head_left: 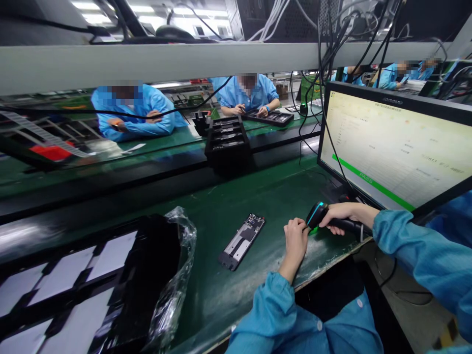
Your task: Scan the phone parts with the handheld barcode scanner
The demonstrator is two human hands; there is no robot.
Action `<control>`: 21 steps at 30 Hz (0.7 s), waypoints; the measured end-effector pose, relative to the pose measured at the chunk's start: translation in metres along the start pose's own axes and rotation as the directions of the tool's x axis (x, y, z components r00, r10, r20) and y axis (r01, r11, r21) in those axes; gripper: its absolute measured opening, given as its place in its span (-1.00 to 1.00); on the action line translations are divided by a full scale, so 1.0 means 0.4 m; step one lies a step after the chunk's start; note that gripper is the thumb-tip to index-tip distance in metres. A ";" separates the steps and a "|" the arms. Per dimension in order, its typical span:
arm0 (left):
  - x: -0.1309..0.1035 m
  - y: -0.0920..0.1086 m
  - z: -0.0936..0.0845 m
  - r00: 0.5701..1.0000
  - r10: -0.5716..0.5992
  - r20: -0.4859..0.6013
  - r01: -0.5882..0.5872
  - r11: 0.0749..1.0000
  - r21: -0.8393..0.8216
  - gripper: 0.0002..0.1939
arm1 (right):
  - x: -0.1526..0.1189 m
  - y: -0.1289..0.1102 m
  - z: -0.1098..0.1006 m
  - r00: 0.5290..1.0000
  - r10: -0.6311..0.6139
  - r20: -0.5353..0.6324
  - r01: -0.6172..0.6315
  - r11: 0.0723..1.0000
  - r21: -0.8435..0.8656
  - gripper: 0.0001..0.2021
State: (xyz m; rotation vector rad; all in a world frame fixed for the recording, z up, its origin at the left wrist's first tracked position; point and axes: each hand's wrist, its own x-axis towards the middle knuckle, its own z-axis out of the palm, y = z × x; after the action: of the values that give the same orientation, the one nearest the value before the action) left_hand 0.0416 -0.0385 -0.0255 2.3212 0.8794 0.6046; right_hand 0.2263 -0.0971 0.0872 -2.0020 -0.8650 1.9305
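Note:
My right hand (pixel 341 215) grips a black barcode scanner (pixel 316 214) with a blue stripe, its head tipped down to the left. Green light from it falls on a spot by my left fingertips. My left hand (pixel 296 238) is closed just above the green bench top, its fingers curled right beside the scanner's head. Whatever those fingers hold, if anything, is hidden. To the left of that hand an opened phone body (pixel 242 241) lies flat, bare circuit board at its upper end, touched by neither hand.
Left, a black tray (pixel 147 275) holds several pale flat panels, with clear plastic wrap (pixel 173 285) along its side. A monitor (pixel 398 147) showing a green PASS bar stands at right. Cables hang above. Across the bench are stacked black trays (pixel 227 137) and co-workers in blue.

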 end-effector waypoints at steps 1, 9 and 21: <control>0.000 0.000 0.000 1.000 0.002 0.000 -0.002 1.000 0.000 -0.86 | 0.001 0.000 0.000 1.000 -0.003 0.000 0.003 1.000 -0.002 -0.74; -0.001 -0.001 0.001 1.000 0.007 0.000 -0.007 1.000 0.007 -0.84 | -0.002 -0.002 0.003 1.000 -0.006 0.002 0.006 0.999 -0.037 -0.72; 0.000 -0.004 0.003 1.000 0.006 0.009 -0.006 1.000 0.018 -0.82 | 0.005 0.010 0.000 1.000 -0.001 0.012 0.002 0.998 -0.059 -0.70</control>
State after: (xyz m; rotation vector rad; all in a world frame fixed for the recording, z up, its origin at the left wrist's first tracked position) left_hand 0.0416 -0.0380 -0.0276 2.3418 0.8780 0.5902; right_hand 0.2272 -0.0991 0.0835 -2.0237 -0.9370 1.9400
